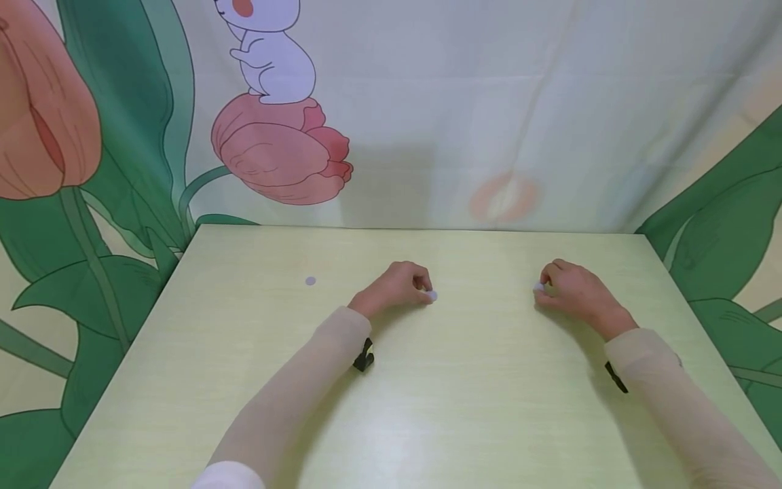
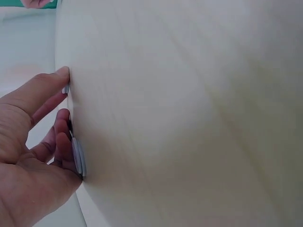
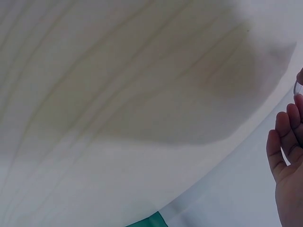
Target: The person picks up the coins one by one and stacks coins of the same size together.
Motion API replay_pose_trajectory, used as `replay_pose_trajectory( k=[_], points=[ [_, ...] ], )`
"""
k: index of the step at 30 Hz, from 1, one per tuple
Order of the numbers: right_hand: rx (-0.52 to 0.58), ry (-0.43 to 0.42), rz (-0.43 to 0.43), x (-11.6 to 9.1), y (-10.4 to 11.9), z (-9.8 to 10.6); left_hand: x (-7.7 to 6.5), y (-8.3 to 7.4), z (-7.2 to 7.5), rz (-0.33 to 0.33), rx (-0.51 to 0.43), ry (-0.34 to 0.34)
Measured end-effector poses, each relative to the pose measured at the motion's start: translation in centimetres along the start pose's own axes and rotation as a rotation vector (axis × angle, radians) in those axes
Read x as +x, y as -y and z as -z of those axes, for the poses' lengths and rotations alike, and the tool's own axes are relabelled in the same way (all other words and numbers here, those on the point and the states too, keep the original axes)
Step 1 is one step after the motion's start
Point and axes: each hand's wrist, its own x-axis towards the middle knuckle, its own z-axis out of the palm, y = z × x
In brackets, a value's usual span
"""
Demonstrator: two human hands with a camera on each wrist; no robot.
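My left hand is low over the pale table, pinching a small whitish disc between thumb and finger. The left wrist view shows this disc edge-on at the fingertips. A short stack of similar discs sits against the curled lower fingers and the heel of that hand. To the right, my right hand pinches another small whitish disc at its fingertips. The right wrist view catches only the edge of this disc. A single disc lies flat on the table, left of my left hand.
The light wood-grain table reaches back to a hanging cloth printed with tulips, leaves and a white animal. Both sleeved forearms extend in from the front, each with a black strap piece near the wrist.
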Motion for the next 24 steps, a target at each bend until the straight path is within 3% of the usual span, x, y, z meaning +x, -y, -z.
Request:
replay_pose_trajectory(
  k=[17, 24],
  points=[
    [0.025, -0.007, 0.036, 0.4, 1.0, 0.0, -0.3, -0.3, 0.1, 0.004, -0.024, -0.002],
    [0.143, -0.061, 0.085, 0.3, 1.8, -0.4, -0.4, -0.2, 0.1, 0.0, -0.024, -0.015]
  ],
)
